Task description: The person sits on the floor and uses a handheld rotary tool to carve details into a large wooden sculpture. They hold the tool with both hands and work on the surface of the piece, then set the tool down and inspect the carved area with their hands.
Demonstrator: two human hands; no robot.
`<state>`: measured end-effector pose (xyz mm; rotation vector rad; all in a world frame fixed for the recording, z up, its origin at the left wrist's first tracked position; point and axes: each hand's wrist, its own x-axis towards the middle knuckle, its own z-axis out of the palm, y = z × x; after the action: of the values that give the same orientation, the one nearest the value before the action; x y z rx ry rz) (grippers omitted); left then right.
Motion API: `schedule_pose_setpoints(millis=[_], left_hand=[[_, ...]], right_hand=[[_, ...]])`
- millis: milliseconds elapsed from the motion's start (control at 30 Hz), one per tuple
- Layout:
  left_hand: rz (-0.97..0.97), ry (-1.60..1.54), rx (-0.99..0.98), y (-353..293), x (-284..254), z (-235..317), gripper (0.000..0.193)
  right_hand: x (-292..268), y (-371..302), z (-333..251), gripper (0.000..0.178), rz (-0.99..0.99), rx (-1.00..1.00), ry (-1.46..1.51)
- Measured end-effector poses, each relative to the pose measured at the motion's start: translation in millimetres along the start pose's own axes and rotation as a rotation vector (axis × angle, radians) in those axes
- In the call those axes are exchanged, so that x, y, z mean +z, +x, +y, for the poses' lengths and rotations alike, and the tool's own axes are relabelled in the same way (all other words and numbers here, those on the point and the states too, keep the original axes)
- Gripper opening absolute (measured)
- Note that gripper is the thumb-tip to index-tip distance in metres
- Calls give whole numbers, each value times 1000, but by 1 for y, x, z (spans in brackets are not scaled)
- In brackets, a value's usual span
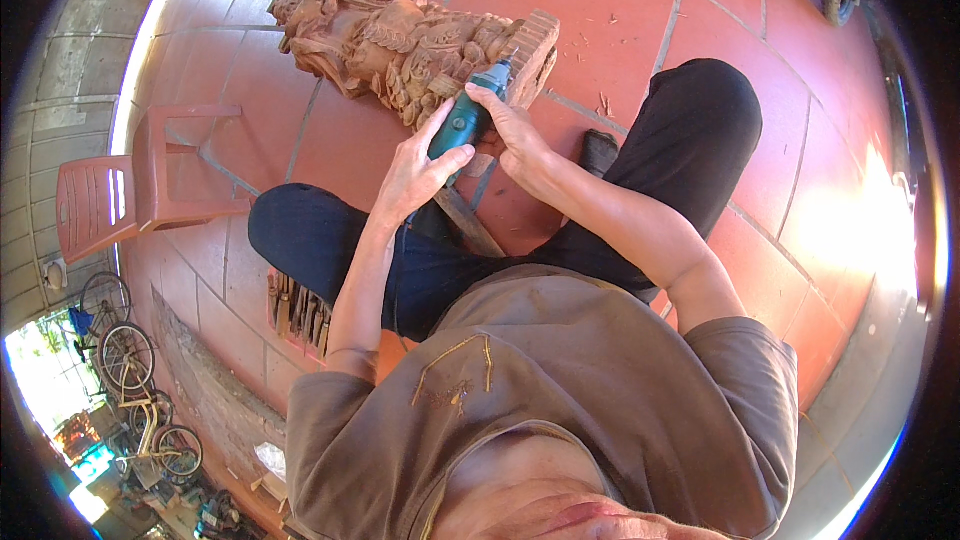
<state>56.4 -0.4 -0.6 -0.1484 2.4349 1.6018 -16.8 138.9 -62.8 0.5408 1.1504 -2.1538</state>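
Carved wooden statue [395, 35] lies on the tiled floor [720, 50], inside the floor's left edge, presumably laid flat for stability. Left hand [412, 168] and right hand [514, 132] both wrap the green rotary tool [461, 126], likely for steadiness, tip near the statue's base [535, 43] (contact unconfirmed).

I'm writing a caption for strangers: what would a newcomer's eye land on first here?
First, the carved statue, lying on the red floor at upper centre. Next, the green power tool in the left hand and right hand, its tip by the statue's base. Then the reddish chair at left, with bicycles below it in the picture.
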Motion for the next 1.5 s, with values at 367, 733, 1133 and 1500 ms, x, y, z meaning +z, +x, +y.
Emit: schedule_pose_setpoints(millis=[367, 733, 1133, 1500], left_hand=[[39, 43, 81, 1, 3, -8, 75], [73, 59, 53, -2, 0, -4, 75], [30, 62, 83, 1, 2, -13, 76], [-3, 34, 95, 3, 3, -16, 76]], right_hand=[[-2, -5, -2, 47, -9, 28, 0], [4, 3, 1, 46, -36, 35, 62], [-1, -8, -3, 47, 3, 38, -32], [-8, -11, -3, 47, -36, 62, 34]])
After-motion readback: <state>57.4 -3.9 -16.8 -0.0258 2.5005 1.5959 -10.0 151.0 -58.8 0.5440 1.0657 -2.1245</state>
